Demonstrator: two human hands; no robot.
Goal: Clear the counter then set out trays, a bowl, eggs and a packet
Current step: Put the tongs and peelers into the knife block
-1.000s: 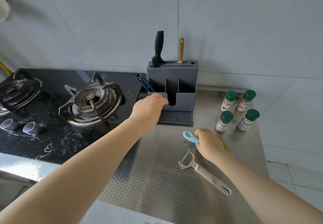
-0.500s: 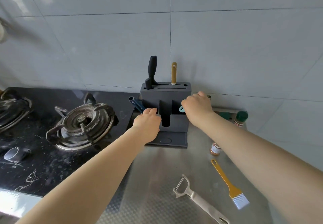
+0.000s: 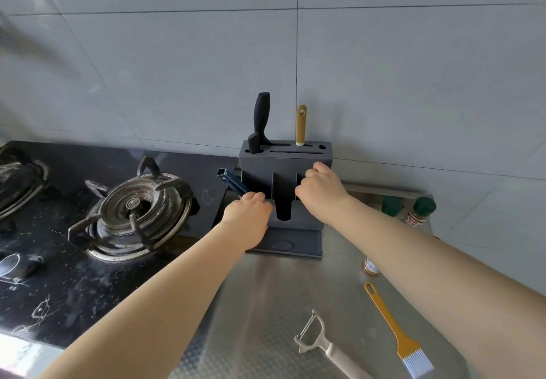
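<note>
A grey utensil holder (image 3: 285, 157) stands on the steel counter (image 3: 274, 299) against the tiled wall. My left hand (image 3: 248, 216) grips its front left wall, beside a dark blue tool (image 3: 232, 182) that leans out of the left slot. My right hand (image 3: 320, 192) is over the right compartment with its fingers curled down into it. The light-blue tool it carried is hidden under the hand. A white peeler (image 3: 319, 340) and a yellow pastry brush (image 3: 393, 328) lie on the counter near my right forearm.
A black knife handle (image 3: 261, 118) and a yellow handle (image 3: 301, 124) stick up from the holder's top slots. Green-capped spice jars (image 3: 421, 210) stand at the right, partly behind my arm. A black gas hob with a burner (image 3: 136, 204) fills the left.
My right hand lifted the light-blue tool off the counter and brought it into the holder's right compartment; its loop end no longer shows. My left hand stayed on the holder's front.
</note>
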